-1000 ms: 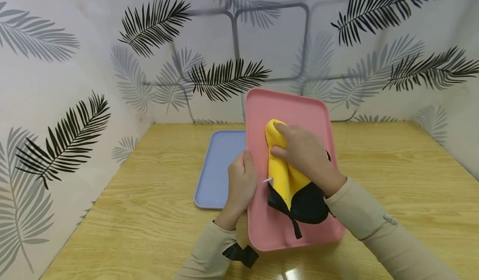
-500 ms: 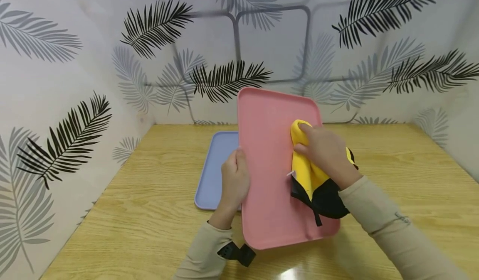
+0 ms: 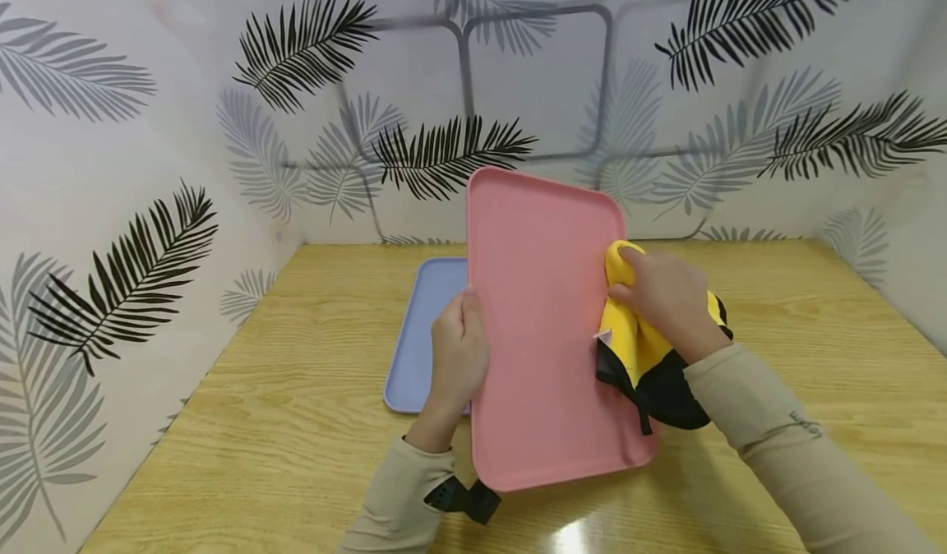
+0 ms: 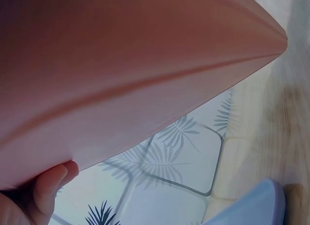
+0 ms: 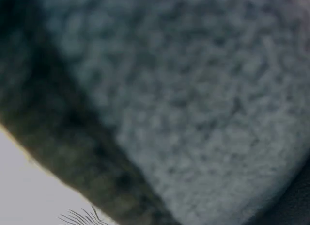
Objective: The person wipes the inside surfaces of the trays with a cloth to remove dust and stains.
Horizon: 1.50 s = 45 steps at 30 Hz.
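Note:
A pink tray (image 3: 540,324) is held up, tilted, above the table in the head view. My left hand (image 3: 459,348) grips its left edge, thumb on the front side. Bunched in my right hand (image 3: 666,295) is a yellow and black cloth (image 3: 625,324), which overlaps the tray's right edge. A black flap and a small white tag hang from the cloth. The left wrist view shows the tray's underside (image 4: 145,65) with my fingertips (image 4: 55,181) at its edge. Dark, blurred fabric (image 5: 184,108) fills most of the right wrist view.
A blue tray (image 3: 425,348) lies on the wooden table (image 3: 311,332), partly hidden behind the pink tray and my left hand. A wall with a leaf pattern (image 3: 533,94) rises behind the table. A black strap (image 3: 462,500) circles the left sleeve.
My right hand has moved the cloth rightward across the pink tray, from its middle to its right edge. The tray and my left hand have shifted slightly left.

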### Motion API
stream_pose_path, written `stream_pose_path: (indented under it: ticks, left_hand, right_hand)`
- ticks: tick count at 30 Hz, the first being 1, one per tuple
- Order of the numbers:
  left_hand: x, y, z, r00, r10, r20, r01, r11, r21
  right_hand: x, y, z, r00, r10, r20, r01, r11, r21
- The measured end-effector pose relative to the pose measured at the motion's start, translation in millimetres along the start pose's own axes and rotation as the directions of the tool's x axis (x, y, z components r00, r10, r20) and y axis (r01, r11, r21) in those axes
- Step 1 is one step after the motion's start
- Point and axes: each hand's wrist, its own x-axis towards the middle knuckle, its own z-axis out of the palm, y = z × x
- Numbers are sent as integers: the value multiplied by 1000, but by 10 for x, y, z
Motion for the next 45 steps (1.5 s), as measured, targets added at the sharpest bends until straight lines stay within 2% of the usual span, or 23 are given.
stream_pose_path:
  ticks: [5, 11, 15, 22, 31, 37, 42, 45]
  left_hand:
    - [-8, 10, -15, 1000, 8, 5, -8, 1000, 3]
    - [-10, 26, -17, 1000, 0, 3, 0, 1000, -1]
    - [-19, 28, -4, 1000, -20, 7, 20, 1000, -16]
    - [-42, 32, 26, 999, -44, -5, 44, 999, -11]
    - [-49, 26, 50, 1000, -25, -4, 25, 1000, -13]
    - [-72, -41, 91, 997, -59, 42, 60, 998, -25]
    - [-84, -47, 124, 993, -91, 78, 95, 994, -45]
    - [-80, -39, 139, 991, -97, 95, 104, 992, -68]
  right_hand:
    - [16, -1, 4, 998, 25, 61, -28, 999, 44]
    - [18, -43, 2, 994, 25, 109, -47, 979, 198]
    - [-1, -139, 10, 994, -8, 109, -24, 956, 292]
    - [-26, -372, 25, 997, -62, 42, 44, 941, 337]
    - [-47, -590, 10, 991, -128, -42, 134, 924, 358]
    - [-105, -812, 4, 969, -218, -115, 244, 911, 332]
    - [-179, -1004, -35, 928, -325, -180, 366, 883, 293]
    - [-212, -1073, -60, 910, -366, -195, 407, 876, 260]
